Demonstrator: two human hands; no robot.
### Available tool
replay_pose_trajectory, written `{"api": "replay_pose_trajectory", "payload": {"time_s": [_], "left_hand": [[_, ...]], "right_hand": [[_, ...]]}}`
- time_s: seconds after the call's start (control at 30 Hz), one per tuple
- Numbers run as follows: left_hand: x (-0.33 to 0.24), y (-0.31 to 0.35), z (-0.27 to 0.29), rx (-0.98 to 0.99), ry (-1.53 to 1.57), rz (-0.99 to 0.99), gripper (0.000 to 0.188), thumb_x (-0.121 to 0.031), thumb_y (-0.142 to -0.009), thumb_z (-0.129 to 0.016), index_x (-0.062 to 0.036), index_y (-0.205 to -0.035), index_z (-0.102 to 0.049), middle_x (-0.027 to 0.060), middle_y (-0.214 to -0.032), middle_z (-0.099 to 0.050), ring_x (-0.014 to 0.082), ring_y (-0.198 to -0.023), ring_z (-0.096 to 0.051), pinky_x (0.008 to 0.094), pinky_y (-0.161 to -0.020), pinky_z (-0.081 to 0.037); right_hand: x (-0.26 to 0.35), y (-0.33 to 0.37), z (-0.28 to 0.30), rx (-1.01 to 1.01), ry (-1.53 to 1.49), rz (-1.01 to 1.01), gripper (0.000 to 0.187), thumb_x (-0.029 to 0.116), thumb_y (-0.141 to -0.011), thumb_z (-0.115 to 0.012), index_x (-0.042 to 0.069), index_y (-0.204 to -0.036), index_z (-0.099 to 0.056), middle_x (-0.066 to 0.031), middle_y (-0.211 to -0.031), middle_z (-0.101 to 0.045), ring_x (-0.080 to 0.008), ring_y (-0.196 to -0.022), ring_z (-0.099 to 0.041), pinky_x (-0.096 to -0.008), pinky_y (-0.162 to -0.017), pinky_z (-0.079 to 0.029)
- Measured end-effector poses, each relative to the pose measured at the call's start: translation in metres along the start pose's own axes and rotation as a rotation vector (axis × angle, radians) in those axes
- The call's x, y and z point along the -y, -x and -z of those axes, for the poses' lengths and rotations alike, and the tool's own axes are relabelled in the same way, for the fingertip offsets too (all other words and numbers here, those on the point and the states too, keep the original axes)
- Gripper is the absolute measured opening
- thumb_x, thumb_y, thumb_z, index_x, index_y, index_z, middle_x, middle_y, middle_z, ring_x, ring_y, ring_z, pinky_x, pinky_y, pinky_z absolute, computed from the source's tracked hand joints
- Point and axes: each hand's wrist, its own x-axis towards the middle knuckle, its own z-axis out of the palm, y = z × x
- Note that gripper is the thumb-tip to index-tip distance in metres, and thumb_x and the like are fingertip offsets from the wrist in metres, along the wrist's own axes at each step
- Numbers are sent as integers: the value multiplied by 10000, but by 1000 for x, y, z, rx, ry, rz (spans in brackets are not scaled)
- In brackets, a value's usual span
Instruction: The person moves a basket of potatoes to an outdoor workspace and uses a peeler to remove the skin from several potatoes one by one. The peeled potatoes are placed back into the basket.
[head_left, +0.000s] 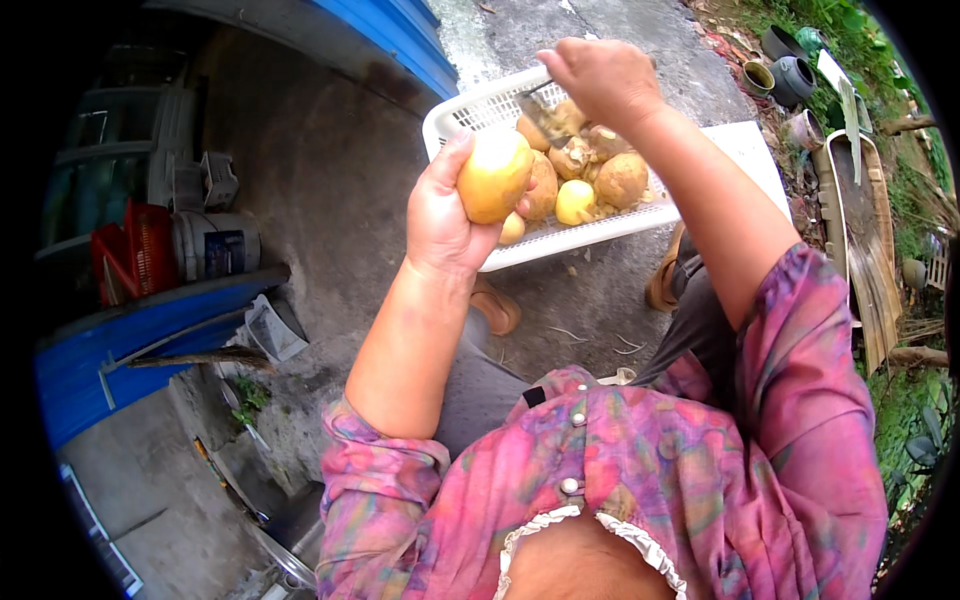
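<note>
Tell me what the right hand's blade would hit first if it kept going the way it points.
Probably the peeled yellow tuber held in the left hand. The knife in the right hand angles down-left toward it, though depth is unclear; it may instead reach the tubers in the white basket.

- The single head view looks steeply down from the person's head, close over both raised hands.
- It faces forward to a white basket (480, 105) on concrete ground.

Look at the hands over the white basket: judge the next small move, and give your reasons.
Probably bring the knife in the right hand down onto the yellow root gripped in the left hand: the blade hangs just above it, apart, and the basket holds cut pieces.
</note>
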Motion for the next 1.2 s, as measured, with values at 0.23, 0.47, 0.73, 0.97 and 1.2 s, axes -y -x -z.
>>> {"api": "replay_pose_trajectory", "payload": {"time_s": [0.23,0.47,0.73,0.97,1.2], "left_hand": [[-2,-4,-8,-73,63,-76,350,-317,-902,-459,-16,-1053,-551,137,-983,-619,246,-812,-607,359,-611,-501],[7,-5,-5,-98,-67,-77,326,-303,-896,-474,-26,-1057,-534,139,-942,-621,274,-769,-602,357,-587,-498],[0,-1,-6,-86,2,-102,346,-346,-862,-510,-53,-1038,-557,115,-935,-627,252,-811,-599,354,-609,-483],[-7,-1,2,147,55,-83,334,-295,-843,-546,-28,-1043,-532,135,-976,-611,251,-855,-616,364,-699,-527],[-1,-2,8,142,47,-159,320,-302,-863,-535,-41,-1048,-534,118,-954,-617,245,-864,-613,371,-766,-517]], "right_hand": [[35,11,18,-24,-204,118,365,390,-875,-459,109,-756,-659,-105,-694,-653,-278,-690,-648,-438,-657,-509],[-6,1,-5,-99,3,89,339,379,-890,-484,121,-714,-615,-62,-632,-628,-255,-602,-630,-389,-569,-495],[32,11,18,5,-276,132,380,401,-882,-443,102,-795,-660,-121,-755,-658,-308,-746,-642,-441,-685,-504],[11,0,11,94,-262,50,386,401,-880,-451,93,-785,-664,-133,-742,-650,-319,-738,-635,-437,-695,-500],[17,5,4,-76,-298,144,375,387,-890,-488,62,-758,-622,-128,-650,-614,-313,-640,-610,-389,-605,-479]]}}
